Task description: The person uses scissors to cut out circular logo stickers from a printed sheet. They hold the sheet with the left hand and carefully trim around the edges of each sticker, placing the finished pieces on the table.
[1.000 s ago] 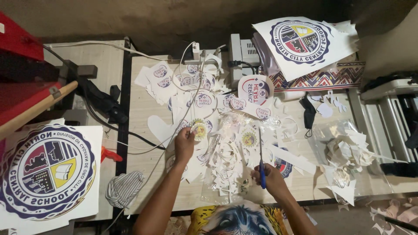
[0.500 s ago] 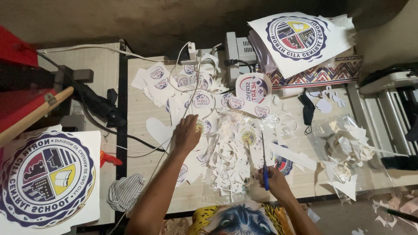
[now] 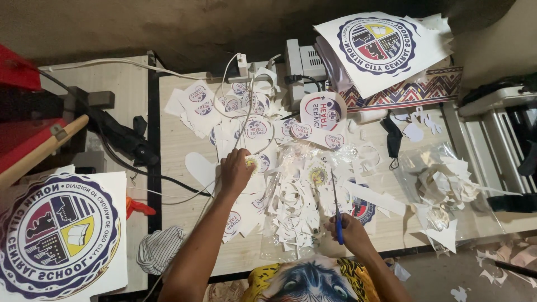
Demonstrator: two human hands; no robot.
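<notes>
— What's the person doing over there?

— Leaning over the wooden desk (image 3: 184, 120), which is littered with paper cut-outs. The left hand (image 3: 236, 170) lies flat, fingers spread, pressing on a small round sticker with a yellow centre (image 3: 253, 163). That grip is released, just resting on the paper, not closed around anything.

— And the other hand?

— The right hand (image 3: 349, 230) is near the desk's front edge, clenched on the blue handles of a pair of scissors (image 3: 335, 201). The blades point away from the person, up toward another round yellow-centred sticker (image 3: 318, 175) lying just beyond the tips. I cannot tell whether the blades are parted.

— What's between the hands?

— A heap of white paper scraps (image 3: 293, 215), curls and offcuts, on a sheet of clear plastic. Beyond that, round red-and-blue badges (image 3: 256, 128) are spread toward the far edge, with a larger heart-shaped print (image 3: 323, 112) among them and a white cable (image 3: 232, 72) trailing across.

— Anything on the sides?

— A big printed school seal (image 3: 59, 235) on a white sheet sits on the left, with a striped cloth (image 3: 159, 249) just beside it. A second seal print (image 3: 380, 45) lies at the far right corner, over a patterned fabric (image 3: 408, 92). A clear bag of offcuts (image 3: 447, 187) sits to the right, well apart from the scissors.
</notes>
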